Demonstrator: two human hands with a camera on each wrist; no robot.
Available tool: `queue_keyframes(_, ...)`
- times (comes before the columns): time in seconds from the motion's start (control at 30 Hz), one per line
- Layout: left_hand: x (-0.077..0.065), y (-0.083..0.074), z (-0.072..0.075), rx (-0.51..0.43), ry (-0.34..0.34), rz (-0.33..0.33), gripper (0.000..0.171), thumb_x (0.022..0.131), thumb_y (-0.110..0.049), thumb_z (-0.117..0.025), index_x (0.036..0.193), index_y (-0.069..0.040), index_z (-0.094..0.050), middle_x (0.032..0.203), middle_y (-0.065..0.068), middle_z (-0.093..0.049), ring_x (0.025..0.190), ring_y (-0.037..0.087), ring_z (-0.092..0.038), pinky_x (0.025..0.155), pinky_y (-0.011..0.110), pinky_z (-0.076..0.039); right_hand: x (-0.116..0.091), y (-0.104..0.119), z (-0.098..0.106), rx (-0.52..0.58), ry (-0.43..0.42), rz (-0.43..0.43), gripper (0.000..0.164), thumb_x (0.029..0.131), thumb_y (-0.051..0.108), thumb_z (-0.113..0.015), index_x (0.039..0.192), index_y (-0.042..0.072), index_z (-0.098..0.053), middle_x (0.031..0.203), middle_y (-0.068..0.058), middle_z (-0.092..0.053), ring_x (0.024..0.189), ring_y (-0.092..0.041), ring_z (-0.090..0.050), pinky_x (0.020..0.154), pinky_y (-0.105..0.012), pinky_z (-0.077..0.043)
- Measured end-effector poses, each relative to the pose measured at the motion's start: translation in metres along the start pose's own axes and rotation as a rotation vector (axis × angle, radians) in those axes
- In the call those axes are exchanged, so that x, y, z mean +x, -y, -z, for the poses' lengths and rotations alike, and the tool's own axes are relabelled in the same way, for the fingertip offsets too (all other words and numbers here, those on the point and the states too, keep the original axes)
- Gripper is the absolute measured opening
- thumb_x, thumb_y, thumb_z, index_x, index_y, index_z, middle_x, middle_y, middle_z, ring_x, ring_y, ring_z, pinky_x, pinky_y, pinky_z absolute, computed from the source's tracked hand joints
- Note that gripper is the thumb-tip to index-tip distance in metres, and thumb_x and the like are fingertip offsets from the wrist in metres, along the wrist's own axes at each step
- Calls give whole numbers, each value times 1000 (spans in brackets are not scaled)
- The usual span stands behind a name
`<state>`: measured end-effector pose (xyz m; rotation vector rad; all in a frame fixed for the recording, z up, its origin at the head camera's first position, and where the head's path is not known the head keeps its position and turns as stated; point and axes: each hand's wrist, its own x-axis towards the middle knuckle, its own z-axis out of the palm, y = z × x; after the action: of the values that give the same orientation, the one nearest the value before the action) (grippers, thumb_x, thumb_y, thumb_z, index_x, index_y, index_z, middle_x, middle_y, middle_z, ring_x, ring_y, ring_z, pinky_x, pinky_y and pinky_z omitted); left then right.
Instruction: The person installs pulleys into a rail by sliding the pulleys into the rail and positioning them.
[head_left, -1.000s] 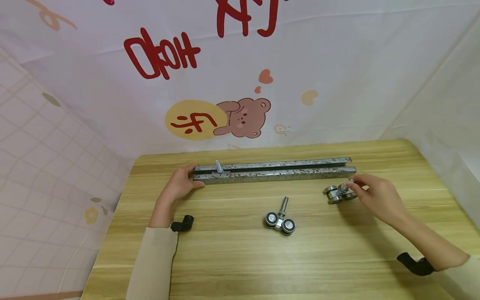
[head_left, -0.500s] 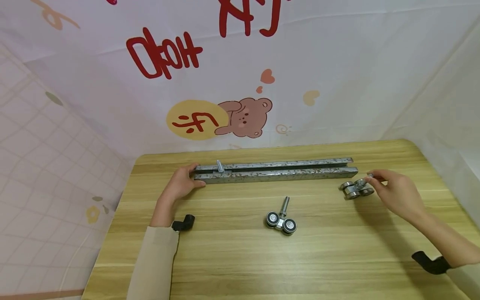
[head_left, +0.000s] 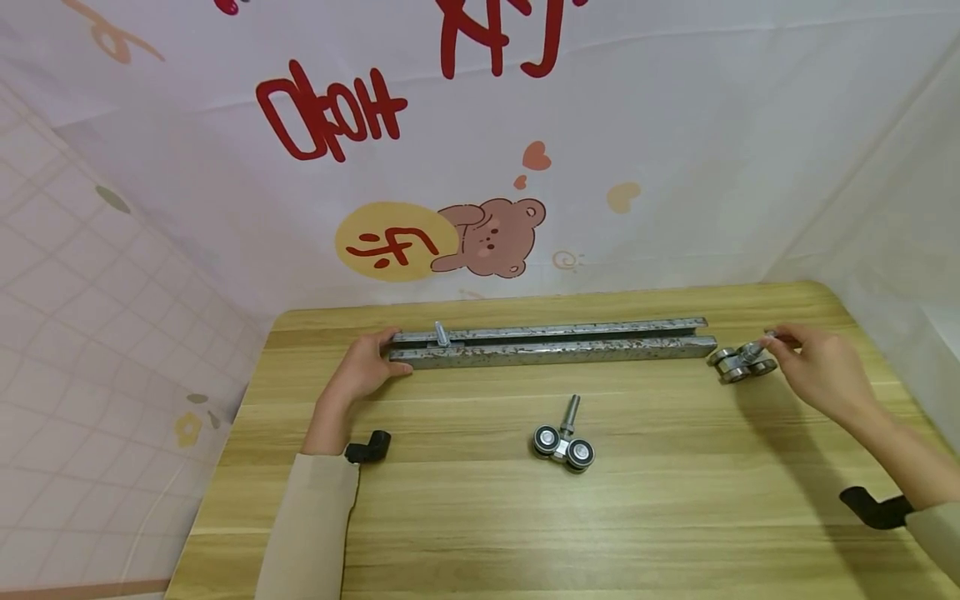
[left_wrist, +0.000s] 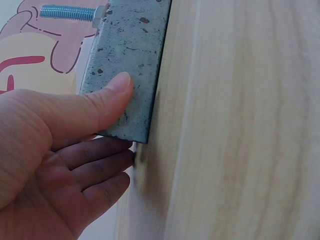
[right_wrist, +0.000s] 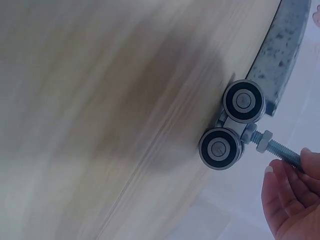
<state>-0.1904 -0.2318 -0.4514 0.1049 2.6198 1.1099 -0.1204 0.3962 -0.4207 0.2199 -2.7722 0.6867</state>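
Nearest you, a loose roller (head_left: 564,447) lies on the table (head_left: 450,525). Farther, on the right, your right hand (head_left: 825,375) pinches a second roller (head_left: 738,364) by its bolt (right_wrist: 282,152), at the right end of the rail (head_left: 555,355); contact is unclear. Its wheels (right_wrist: 219,149) likely spin, so the stiff bolt makes the better hold. Farthest, your left hand (head_left: 362,365) grips the rail's left end; it looks heavy and rigid.
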Motion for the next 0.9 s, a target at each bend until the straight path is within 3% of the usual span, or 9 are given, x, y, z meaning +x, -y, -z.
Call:
queue_keyframes(0.1, 0, 1, -1, -3, -2, 1, 78, 95, -14, -81, 159, 3, -40, 162, 25, -41, 152, 41, -32, 121, 56, -31, 4, -5, 1, 6, 10, -24, 23, 102, 5, -66, 114, -14, -70, 99, -34, -72, 65, 6, -54, 51, -21, -41)
queue_keyframes(0.2, 0, 2, -1, 0, -2, 1, 78, 95, -14, -80, 159, 3, -40, 162, 25, -40, 152, 42, -32, 121, 57, -31, 10, -8, 1, 12, 35, -64, 29, 106, 10, -62, 118, -16, -67, 103, -37, -70, 68, -23, -67, 51, -27, -43)
queue_keyframes(0.27, 0, 2, 0, 3, 3, 2, 79, 95, -15, -80, 160, 2, -39, 162, 25, -39, 152, 42, -32, 121, 57, -32, 14, -9, 1, 17, 44, -88, 32, 108, 13, -60, 120, -17, -66, 104, -38, -69, 74, -40, -68, 52, -27, -44)
queue_keyframes(0.37, 0, 1, 0, 7, 7, 4, 80, 95, -15, -80, 161, 1, -38, 163, 25, -39, 152, 42, -32, 120, 58, -33, 20, -11, 0, 16, 45, -112, 35, 108, 14, -58, 122, -18, -65, 106, -39, -68, 84, -52, -66, 55, -28, -45)
queue_keyframes(0.53, 0, 0, 1, 8, 5, 0, 80, 95, -14, -80, 161, 2, -38, 162, 26, -40, 151, 43, -34, 119, 58, -34, 29, -15, -3, 2, 34, -137, 37, 109, 19, -57, 123, -15, -67, 107, -36, -70, 82, -46, -67, 59, -33, -47)
queue_keyframes(0.63, -1, 0, 0, 8, 4, -1, 80, 95, -14, -80, 160, 2, -38, 161, 26, -41, 150, 43, -35, 119, 58, -35, 33, -14, -5, 9, 34, -149, 39, 109, 20, -57, 125, -14, -66, 108, -34, -71, 73, -23, -67, 59, -25, -45)
queue_keyframes(0.77, 0, 1, 0, 9, 3, 1, 79, 95, -14, -80, 160, 2, -38, 161, 26, -41, 150, 43, -35, 118, 58, -36, 35, -11, -7, 38, 25, -146, 38, 109, 20, -58, 125, -14, -66, 107, -34, -71, 69, 12, -50, 56, -13, -38)
queue_keyframes(0.9, 0, 1, -1, 6, 2, 5, 80, 95, -15, -80, 161, 0, -38, 161, 26, -41, 151, 43, -35, 118, 58, -35, 35, -6, -9, 60, 23, -132, 39, 109, 20, -58, 125, -15, -66, 107, -35, -71, 68, 19, -45, 55, -12, -39)
